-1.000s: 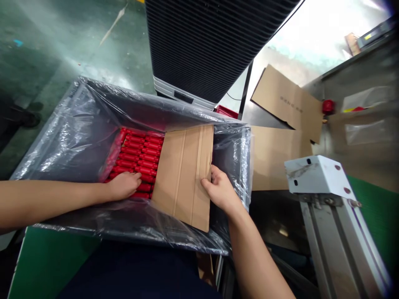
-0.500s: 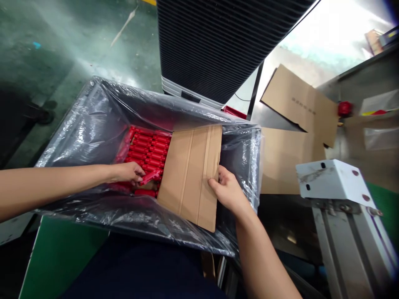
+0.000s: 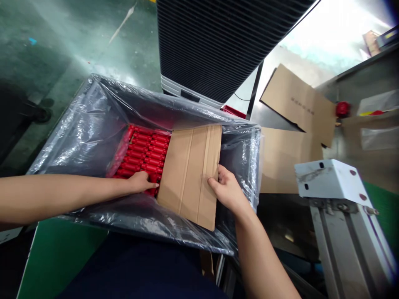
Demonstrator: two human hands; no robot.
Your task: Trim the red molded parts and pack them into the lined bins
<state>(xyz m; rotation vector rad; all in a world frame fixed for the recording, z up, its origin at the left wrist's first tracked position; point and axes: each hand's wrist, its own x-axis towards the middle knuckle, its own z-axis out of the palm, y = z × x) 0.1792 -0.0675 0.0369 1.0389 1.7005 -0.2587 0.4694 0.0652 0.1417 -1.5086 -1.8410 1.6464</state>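
While the left hand (image 3: 141, 182) covers red tubes (image 3: 143, 151), the right (image 3: 227, 191) pinches cardboard (image 3: 190, 176).

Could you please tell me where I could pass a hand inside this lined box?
Bare plastic liner lies left of the red parts, and a narrow strip right of the cardboard sheet. It is crowded at the left hand, over the red parts.

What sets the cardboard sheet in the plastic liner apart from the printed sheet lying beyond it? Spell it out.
The sheet in the liner has lengthwise creases and shows no print; the printed sheet carries a row of dark marks. The right hand grips the first; no hand touches the second. The first sits inside the plastic liner; the second lies outside it. Both are brown cardboard.
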